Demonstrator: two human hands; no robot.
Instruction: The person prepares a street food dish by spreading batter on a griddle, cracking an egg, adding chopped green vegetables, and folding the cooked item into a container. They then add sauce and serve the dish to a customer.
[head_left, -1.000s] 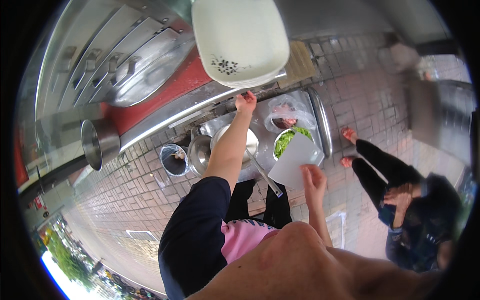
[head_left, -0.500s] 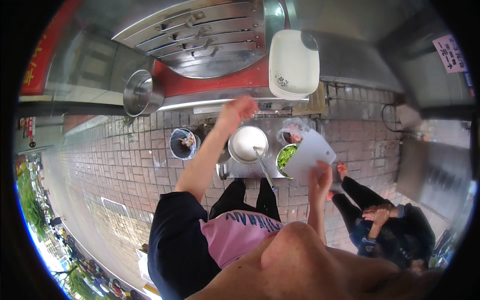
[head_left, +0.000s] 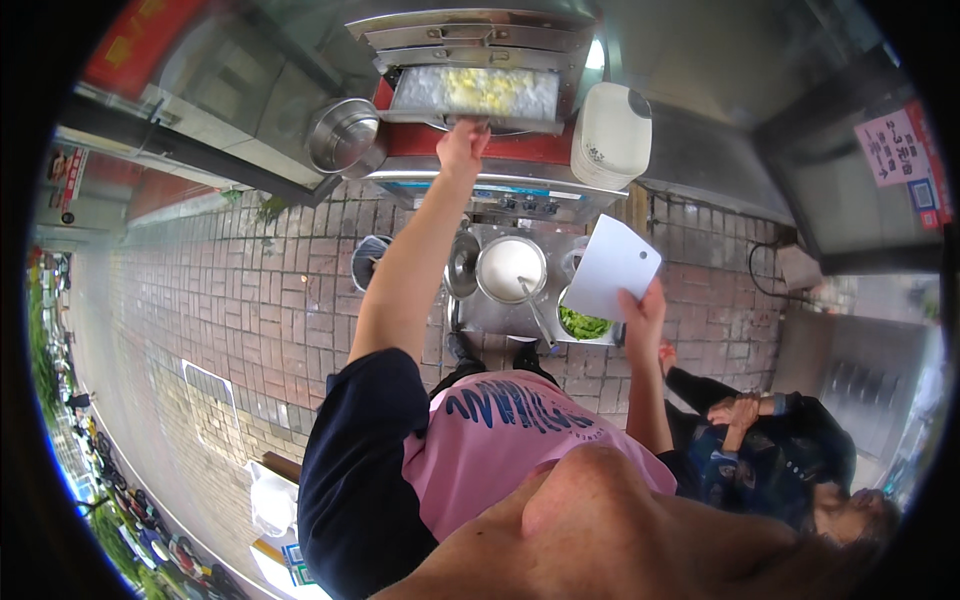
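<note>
My left hand (head_left: pixel 463 147) reaches out to the front of a pulled-out metal steamer drawer (head_left: pixel 410 118), fingers closed on its front edge near the handle. Inside lies a thin pale sheet (head_left: pixel 425 92) with yellow, egg-like bits (head_left: pixel 485 90) over its middle. My right hand (head_left: pixel 643 308) grips a flat white plastic scraper (head_left: pixel 612 268) by its holed end, held over the low metal table. Below the scraper is a bowl of chopped greens (head_left: pixel 583 322), partly covered by it. A pot of white liquid (head_left: pixel 508 262) with a ladle (head_left: pixel 536 312) leaning in it stands left of that.
A stack of rectangular plates (head_left: pixel 612 135) stands right of the drawer cabinet (head_left: pixel 470 35). To the left is a steel pot (head_left: pixel 345 138). A lined bin (head_left: pixel 369 262) sits on the brick floor (head_left: pixel 280 310). Another person (head_left: pixel 780 450) sits at the lower right, hands together.
My left hand has moved forward to the cabinet, and one drawer now stands pulled out with its filling in view. The scraper has turned slightly in my right hand.
</note>
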